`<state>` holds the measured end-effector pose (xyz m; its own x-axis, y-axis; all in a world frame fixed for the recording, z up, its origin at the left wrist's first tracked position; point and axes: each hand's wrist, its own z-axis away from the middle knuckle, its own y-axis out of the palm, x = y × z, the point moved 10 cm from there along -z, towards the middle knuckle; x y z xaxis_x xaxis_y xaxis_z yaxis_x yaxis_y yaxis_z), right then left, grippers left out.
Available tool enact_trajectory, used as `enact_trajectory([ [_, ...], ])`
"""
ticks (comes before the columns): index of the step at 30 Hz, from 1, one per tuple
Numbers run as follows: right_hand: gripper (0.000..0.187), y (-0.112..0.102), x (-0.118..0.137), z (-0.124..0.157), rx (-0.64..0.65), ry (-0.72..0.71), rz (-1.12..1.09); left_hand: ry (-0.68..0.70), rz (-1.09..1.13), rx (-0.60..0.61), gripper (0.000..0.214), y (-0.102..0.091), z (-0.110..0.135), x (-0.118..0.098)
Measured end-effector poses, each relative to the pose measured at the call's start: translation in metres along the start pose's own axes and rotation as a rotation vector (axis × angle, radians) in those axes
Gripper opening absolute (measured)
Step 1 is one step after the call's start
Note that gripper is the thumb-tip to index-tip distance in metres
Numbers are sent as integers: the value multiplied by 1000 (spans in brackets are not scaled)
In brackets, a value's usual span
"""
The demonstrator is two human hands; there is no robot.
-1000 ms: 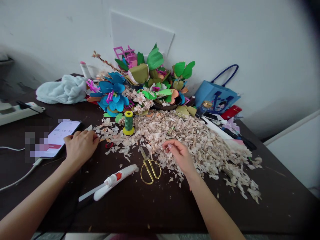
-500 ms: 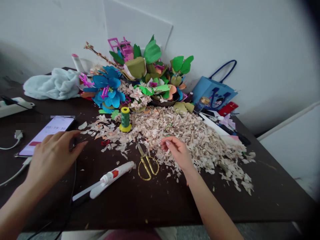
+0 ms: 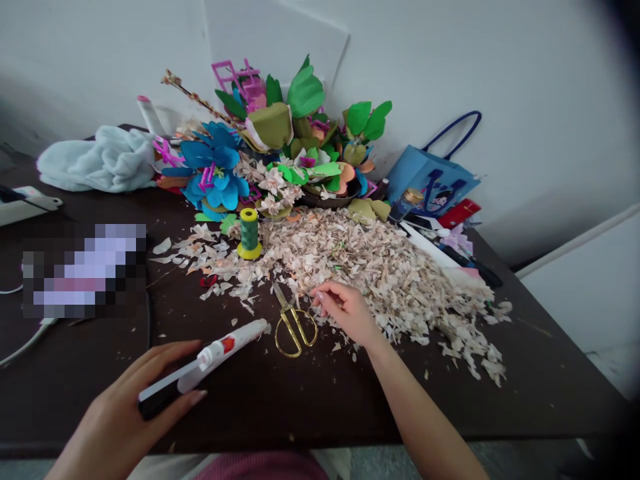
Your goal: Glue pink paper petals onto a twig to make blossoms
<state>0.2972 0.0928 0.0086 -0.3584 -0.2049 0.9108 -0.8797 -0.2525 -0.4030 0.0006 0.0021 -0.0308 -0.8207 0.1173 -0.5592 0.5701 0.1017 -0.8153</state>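
Observation:
My left hand (image 3: 133, 400) lies near the table's front edge with its fingers curling round the rear end of a white glue gun (image 3: 210, 360) that rests on the dark table (image 3: 310, 407). My right hand (image 3: 345, 310) sits at the near edge of a big heap of pale paper petals (image 3: 380, 273), fingers pinched together on something small I cannot make out. Gold-handled scissors (image 3: 293, 320) lie just left of that hand. A green thread spool (image 3: 249, 233) stands behind them.
A phone (image 3: 85, 270) lies at the left with white cables. Paper flowers (image 3: 270, 153) are piled against the back wall, with a light blue cloth (image 3: 97, 160) to their left and a blue bag (image 3: 433, 180), a small jar and pens to their right.
My left hand left the phone and came down toward the front edge onto the glue gun. My right hand slid slightly left along the petal heap toward the scissors.

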Motion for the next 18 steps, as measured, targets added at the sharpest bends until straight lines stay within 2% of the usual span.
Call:
enact_trajectory([
  [5, 19, 0, -1, 1, 2, 2, 9, 90, 94, -43, 35, 7, -7, -31],
  [8, 21, 6, 1, 2, 37, -9, 89, 93, 119, -64, 28, 10, -9, -38],
  [14, 19, 19, 10, 4, 87, -97, 333, -17, 147, -49, 31, 13, -8, -29],
  [18, 15, 38, 13, 8, 159, -123, 460, -127, 128, -45, 34, 13, -11, -17],
])
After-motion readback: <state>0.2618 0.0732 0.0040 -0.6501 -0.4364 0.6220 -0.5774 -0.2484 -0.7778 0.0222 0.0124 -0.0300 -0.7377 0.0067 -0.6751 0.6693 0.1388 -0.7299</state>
